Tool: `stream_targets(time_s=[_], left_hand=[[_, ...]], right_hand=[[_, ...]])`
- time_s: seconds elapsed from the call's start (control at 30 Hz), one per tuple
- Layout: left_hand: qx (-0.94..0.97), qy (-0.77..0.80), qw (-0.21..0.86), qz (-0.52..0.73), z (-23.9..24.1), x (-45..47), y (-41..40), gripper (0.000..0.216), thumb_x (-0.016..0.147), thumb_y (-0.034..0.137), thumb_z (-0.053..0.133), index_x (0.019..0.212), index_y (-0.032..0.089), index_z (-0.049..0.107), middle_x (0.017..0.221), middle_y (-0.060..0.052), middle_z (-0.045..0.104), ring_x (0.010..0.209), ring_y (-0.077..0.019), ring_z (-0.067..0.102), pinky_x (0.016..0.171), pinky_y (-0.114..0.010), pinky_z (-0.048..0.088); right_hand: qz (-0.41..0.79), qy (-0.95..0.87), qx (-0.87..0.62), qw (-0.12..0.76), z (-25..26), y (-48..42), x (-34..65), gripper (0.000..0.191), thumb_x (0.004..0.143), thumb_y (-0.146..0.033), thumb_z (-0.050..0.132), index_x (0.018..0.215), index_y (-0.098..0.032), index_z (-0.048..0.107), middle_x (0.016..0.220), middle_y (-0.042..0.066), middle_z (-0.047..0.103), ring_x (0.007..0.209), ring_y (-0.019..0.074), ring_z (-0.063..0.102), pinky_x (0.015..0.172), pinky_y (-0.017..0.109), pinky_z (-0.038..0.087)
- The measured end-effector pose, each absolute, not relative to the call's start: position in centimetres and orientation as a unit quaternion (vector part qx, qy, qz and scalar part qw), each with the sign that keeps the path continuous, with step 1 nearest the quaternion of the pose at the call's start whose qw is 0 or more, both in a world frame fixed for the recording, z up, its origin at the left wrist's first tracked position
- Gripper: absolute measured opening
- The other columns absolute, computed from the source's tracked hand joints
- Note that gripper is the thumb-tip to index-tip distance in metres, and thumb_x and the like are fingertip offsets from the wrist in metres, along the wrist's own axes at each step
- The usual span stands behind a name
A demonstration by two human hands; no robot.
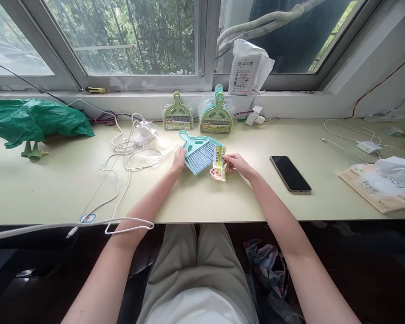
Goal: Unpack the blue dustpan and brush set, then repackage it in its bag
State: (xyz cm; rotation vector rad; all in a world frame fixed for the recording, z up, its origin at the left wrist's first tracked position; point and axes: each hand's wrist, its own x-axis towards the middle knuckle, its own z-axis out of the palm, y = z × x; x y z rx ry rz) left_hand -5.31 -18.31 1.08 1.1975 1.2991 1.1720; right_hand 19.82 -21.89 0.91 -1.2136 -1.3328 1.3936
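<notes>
1. Left hand [178,160] grips the left edge of the teal dustpan-and-brush set [197,154], which lies on the desk [222,198] at centre.
2. Right hand [234,163] pinches the paper label [218,163] at the set's right edge; its print is unreadable.
3. Bag [381,184] at far right reads "Face", inverted.
4. Phone [290,173] lies right of the hands.

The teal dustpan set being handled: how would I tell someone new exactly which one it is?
Start at the window sill and come forward to mid-desk, between the two hands. The teal dustpan set lies flat there, left hand on its edge, right hand pinching its paper label. The green sets behind stand upright, bagged, against the sill.
</notes>
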Motion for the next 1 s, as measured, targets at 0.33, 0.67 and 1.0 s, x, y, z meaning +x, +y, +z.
stream_targets(time_s=[0.33, 0.67, 1.0], left_hand=[[0.559, 0.503, 0.444, 0.487, 0.0, -5.5, -17.5, 0.025, 0.093, 0.030, 0.041, 0.103, 0.016, 0.059, 0.091, -0.004, 0.060, 0.083, -0.0144, 0.056, 0.078, -0.026, 0.044], [0.668, 0.432, 0.444, 0.413, -0.9, -4.1, -18.4, 0.034, 0.089, 0.036, 0.042, 0.109, 0.016, 0.062, 0.107, -0.006, 0.063, 0.097, -0.0193, 0.056, 0.087, -0.030, 0.042], [0.716, 0.441, 0.322, 0.434, 1.0, -3.2, -21.1, 0.039, 0.094, 0.037, 0.037, 0.119, 0.020, 0.061, 0.117, -0.006, 0.066, 0.107, -0.0216, 0.059, 0.095, -0.031, 0.041]], right_hand=[[0.409, -0.148, -0.530, 0.728, 0.8, -20.2, 25.9, 0.022, 0.095, -0.028, 0.037, 0.097, -0.019, 0.057, 0.084, 0.001, 0.068, 0.050, 0.0032, 0.055, 0.040, 0.010, 0.038], [0.193, -0.288, -0.627, 0.698, 0.3, -20.4, 24.6, 0.051, 0.089, -0.025, 0.036, 0.139, -0.031, 0.028, 0.145, 0.007, 0.036, 0.120, 0.0157, 0.052, 0.088, 0.035, 0.051], [-0.055, -0.747, -0.575, 0.331, 1.5, -23.4, 14.7, 0.033, 0.094, -0.041, 0.039, 0.088, -0.021, 0.064, 0.097, 0.011, 0.062, 0.095, 0.0254, 0.053, 0.077, 0.034, 0.043]])
